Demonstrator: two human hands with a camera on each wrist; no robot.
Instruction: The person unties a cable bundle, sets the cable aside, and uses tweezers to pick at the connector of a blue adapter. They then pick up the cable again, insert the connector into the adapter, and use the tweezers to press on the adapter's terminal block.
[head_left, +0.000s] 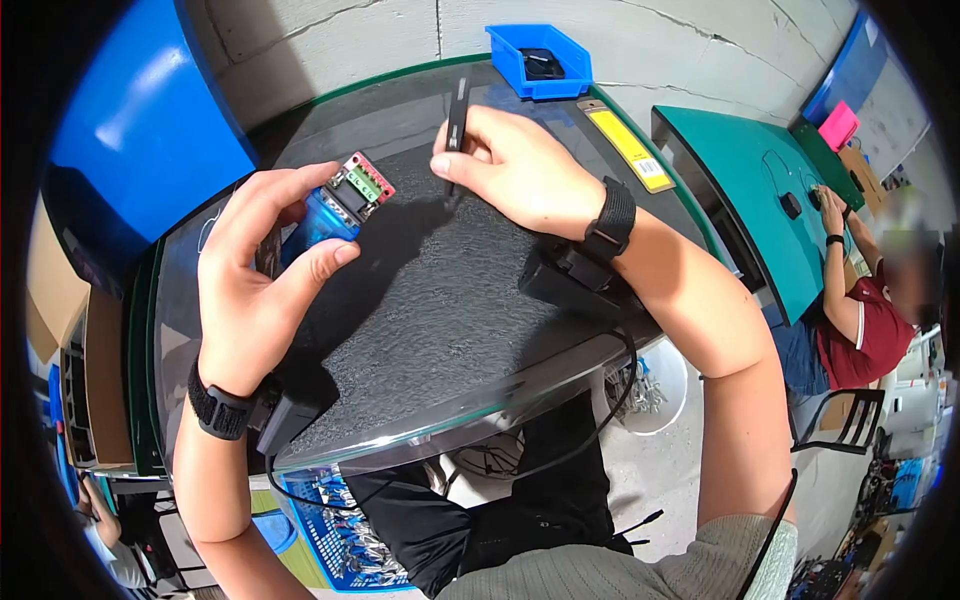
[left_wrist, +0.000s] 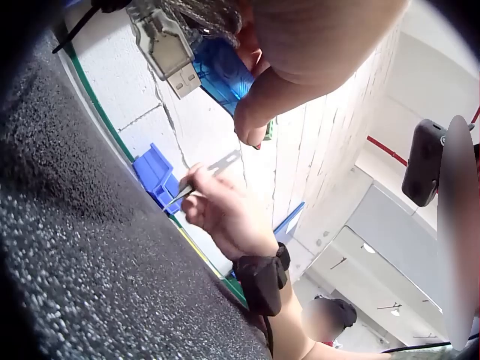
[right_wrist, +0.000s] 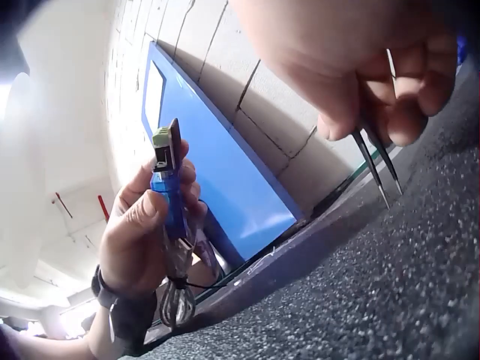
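Observation:
My left hand (head_left: pixel 245 275) holds a translucent blue serial adapter (head_left: pixel 318 225) between thumb and fingers. Plugged onto its end is a small red circuit board (head_left: pixel 384 187) with a green terminal block (head_left: pixel 365 186). From the adapter hangs a bundled clear cable (right_wrist: pixel 177 306), and its USB plug (left_wrist: pixel 163 49) dangles near the palm in the left wrist view. My right hand (head_left: pixel 525 175) grips black tweezers (right_wrist: pixel 369 163). Their two tips stand slightly apart and point down close over the black mat (head_left: pixel 430 300), to the right of the adapter.
A blue bin (head_left: pixel 505 65) with a black item inside stands at the table's back. Beside it lies a yellow packaged strip (head_left: pixel 625 145). A large blue panel (head_left: pixel 150 90) rises at back left. Another person works at a green table (head_left: pixel 735 170) on the right.

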